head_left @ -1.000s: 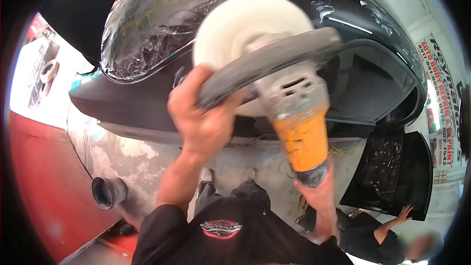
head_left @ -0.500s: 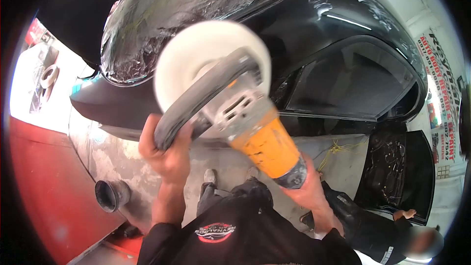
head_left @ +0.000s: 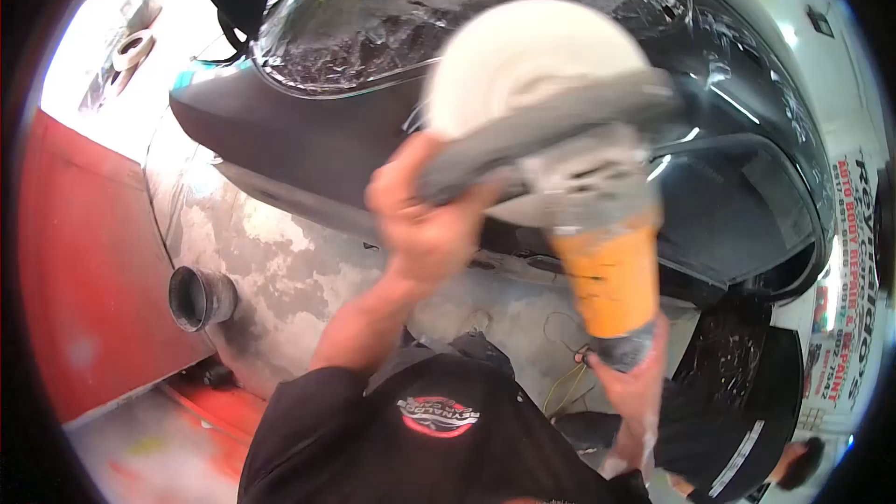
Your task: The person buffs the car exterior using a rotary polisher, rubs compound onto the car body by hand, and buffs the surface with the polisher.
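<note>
An orange and grey polisher (head_left: 607,271) with a round white pad (head_left: 523,56) is held up in front of the black car (head_left: 289,131). My left hand (head_left: 429,215) is wrapped round the left end of its curved black handle (head_left: 551,131). At the dark rear end of the body, my right hand (head_left: 635,378) grips the tool. The pad and handle are blurred and overlap the side of the car; whether the pad touches the panel cannot be told. Plastic film (head_left: 401,28) covers the car's glass beyond the pad.
A dark bucket-like container (head_left: 203,299) stands on the concrete floor by a red panel (head_left: 112,252). At the lower right, a person in black (head_left: 723,429) is bent beside a loose black panel (head_left: 737,355). A yellow cord (head_left: 565,387) lies on the floor.
The polisher swung left and then back right and more upright, both hands staying on it. The camera view has shifted. The other person has moved, and their hand no longer shows on the loose panel.
</note>
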